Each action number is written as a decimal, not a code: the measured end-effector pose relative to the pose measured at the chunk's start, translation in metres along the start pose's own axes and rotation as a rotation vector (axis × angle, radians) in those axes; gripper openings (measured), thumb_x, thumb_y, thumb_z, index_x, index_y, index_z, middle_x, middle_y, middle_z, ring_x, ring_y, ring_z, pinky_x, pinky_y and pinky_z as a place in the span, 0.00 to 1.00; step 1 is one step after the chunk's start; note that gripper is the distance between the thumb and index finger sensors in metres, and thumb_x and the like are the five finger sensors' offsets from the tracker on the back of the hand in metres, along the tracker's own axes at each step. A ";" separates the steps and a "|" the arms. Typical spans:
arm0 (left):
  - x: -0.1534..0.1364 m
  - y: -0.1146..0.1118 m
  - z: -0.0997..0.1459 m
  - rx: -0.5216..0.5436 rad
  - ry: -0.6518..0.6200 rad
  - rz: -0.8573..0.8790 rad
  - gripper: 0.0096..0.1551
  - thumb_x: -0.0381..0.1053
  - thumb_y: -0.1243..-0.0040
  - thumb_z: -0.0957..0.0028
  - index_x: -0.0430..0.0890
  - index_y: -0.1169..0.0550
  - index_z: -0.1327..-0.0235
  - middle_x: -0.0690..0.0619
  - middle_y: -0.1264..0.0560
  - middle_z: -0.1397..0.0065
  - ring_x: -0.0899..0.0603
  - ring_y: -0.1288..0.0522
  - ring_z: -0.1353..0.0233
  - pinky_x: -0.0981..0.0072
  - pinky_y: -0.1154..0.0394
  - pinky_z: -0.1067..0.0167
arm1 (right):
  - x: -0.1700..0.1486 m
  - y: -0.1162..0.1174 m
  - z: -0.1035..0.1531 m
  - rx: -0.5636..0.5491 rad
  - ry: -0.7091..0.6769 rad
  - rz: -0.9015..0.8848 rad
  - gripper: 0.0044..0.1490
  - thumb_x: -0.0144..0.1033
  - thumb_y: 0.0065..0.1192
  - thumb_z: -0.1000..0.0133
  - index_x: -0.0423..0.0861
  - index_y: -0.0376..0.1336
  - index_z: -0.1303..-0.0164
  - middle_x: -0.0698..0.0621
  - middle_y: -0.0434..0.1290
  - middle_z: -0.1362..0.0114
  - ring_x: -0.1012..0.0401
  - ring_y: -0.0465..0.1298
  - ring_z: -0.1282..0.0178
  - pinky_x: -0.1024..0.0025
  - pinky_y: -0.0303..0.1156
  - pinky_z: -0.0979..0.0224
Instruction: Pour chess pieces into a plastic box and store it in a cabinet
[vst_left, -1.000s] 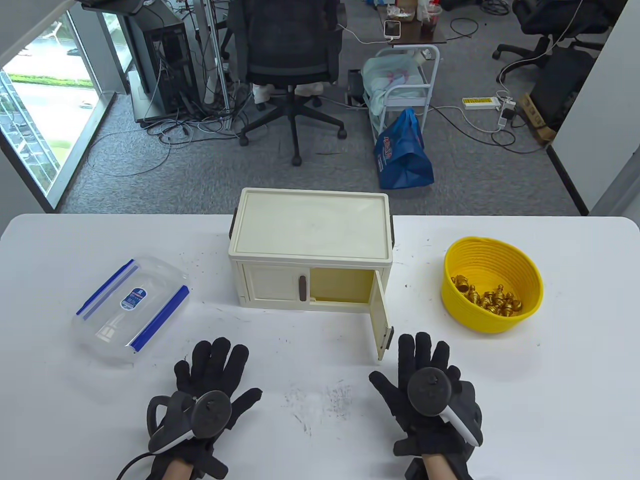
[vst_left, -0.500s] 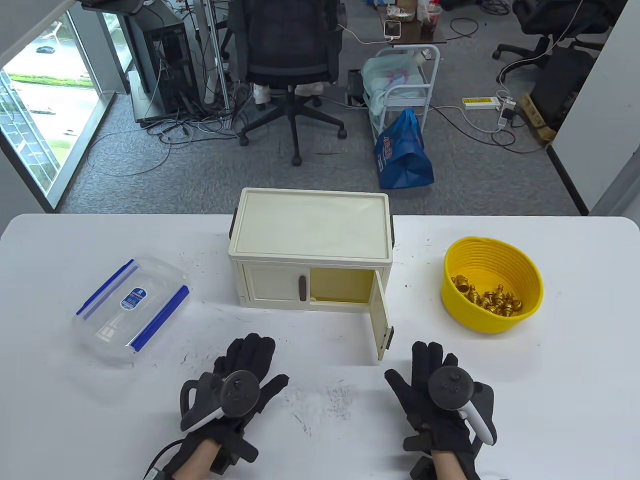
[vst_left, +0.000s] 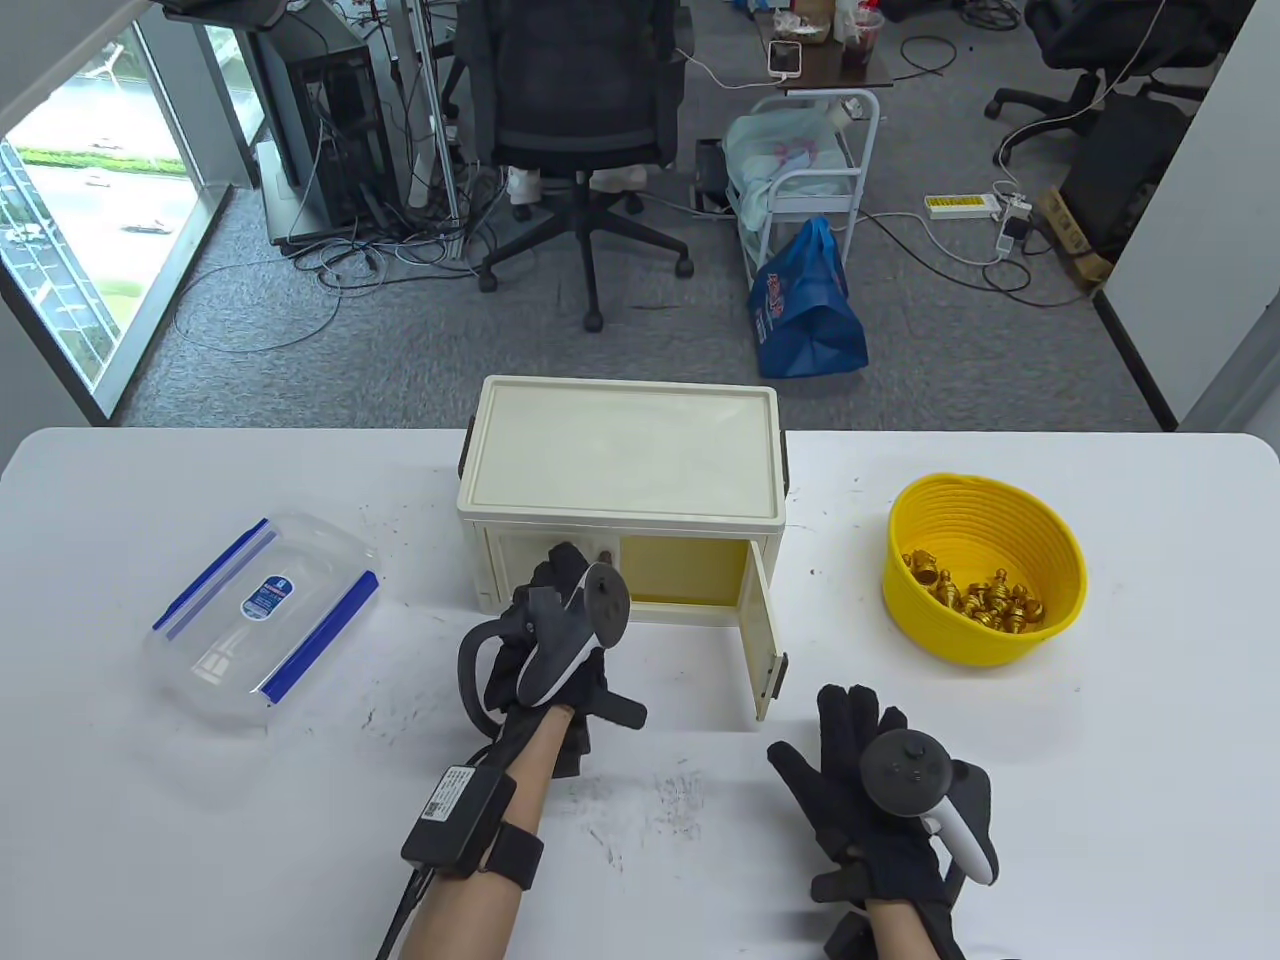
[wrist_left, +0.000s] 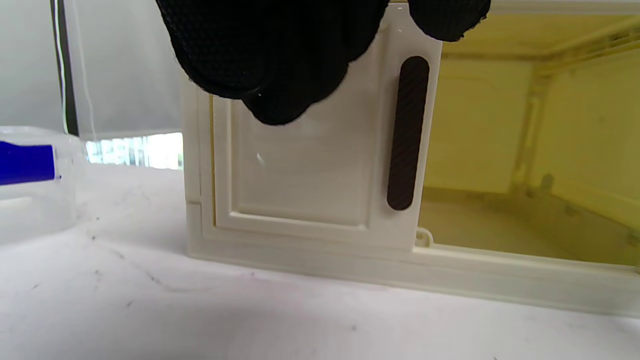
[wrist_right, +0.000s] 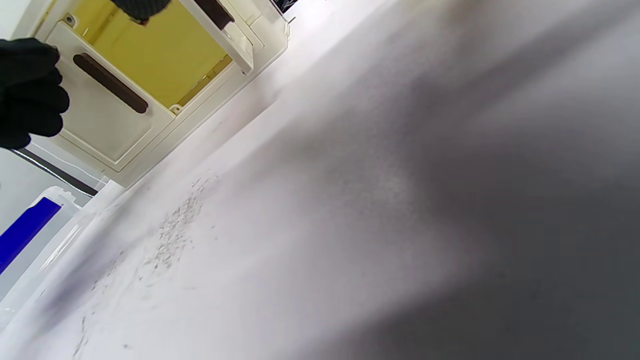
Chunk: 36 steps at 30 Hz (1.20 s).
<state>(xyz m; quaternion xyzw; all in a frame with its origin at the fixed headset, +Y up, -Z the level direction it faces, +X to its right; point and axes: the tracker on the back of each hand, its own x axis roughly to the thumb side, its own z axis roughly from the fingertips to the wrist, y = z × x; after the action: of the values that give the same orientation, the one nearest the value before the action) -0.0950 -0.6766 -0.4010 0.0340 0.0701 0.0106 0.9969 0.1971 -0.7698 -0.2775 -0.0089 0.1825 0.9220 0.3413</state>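
Observation:
The cream cabinet (vst_left: 620, 460) stands mid-table with its right door (vst_left: 765, 630) swung open and its left door (wrist_left: 300, 170) closed. My left hand (vst_left: 555, 590) reaches to the closed left door, its fingers (wrist_left: 280, 60) just left of the dark handle (wrist_left: 407, 132); I cannot tell if they touch. It holds nothing. My right hand (vst_left: 850, 730) lies flat and open on the table before the open door. The clear plastic box (vst_left: 262, 618) with blue clips sits at left, lid on. Gold chess pieces (vst_left: 985, 598) lie in the yellow basket (vst_left: 985, 650) at right.
The white table (vst_left: 640, 850) has dark scuff marks near its front middle. The open door sticks out toward me between my hands. The cabinet's yellow inside (wrist_left: 525, 150) holds nothing that I can see. Office chairs and cables lie beyond the table's far edge.
My left hand has lifted off the table and moved forward and right to the cabinet's closed left door. My right hand has stayed nearly still on the table.

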 end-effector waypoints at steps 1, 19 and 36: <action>0.005 0.000 -0.004 -0.012 0.011 -0.019 0.31 0.63 0.51 0.28 0.45 0.25 0.21 0.48 0.17 0.31 0.45 0.15 0.39 0.61 0.17 0.45 | -0.001 0.000 0.000 0.000 0.007 0.002 0.55 0.66 0.51 0.34 0.51 0.33 0.09 0.43 0.30 0.07 0.38 0.29 0.12 0.33 0.31 0.20; 0.032 -0.007 -0.018 0.031 0.179 -0.041 0.28 0.61 0.48 0.28 0.40 0.18 0.36 0.49 0.12 0.46 0.47 0.12 0.50 0.63 0.15 0.52 | -0.003 -0.002 0.001 0.007 0.010 -0.026 0.55 0.65 0.52 0.35 0.49 0.35 0.09 0.42 0.32 0.07 0.38 0.30 0.12 0.33 0.32 0.20; -0.040 0.008 0.029 -0.107 0.024 0.154 0.27 0.59 0.43 0.31 0.44 0.19 0.31 0.46 0.14 0.38 0.42 0.13 0.42 0.55 0.16 0.47 | -0.003 -0.002 0.002 0.002 -0.004 -0.017 0.55 0.65 0.52 0.34 0.48 0.36 0.09 0.42 0.33 0.07 0.38 0.32 0.12 0.33 0.34 0.20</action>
<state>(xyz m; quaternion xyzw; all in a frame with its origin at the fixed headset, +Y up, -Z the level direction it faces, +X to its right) -0.1309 -0.6714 -0.3661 -0.0143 0.0788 0.0912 0.9926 0.2009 -0.7691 -0.2755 -0.0082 0.1828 0.9188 0.3497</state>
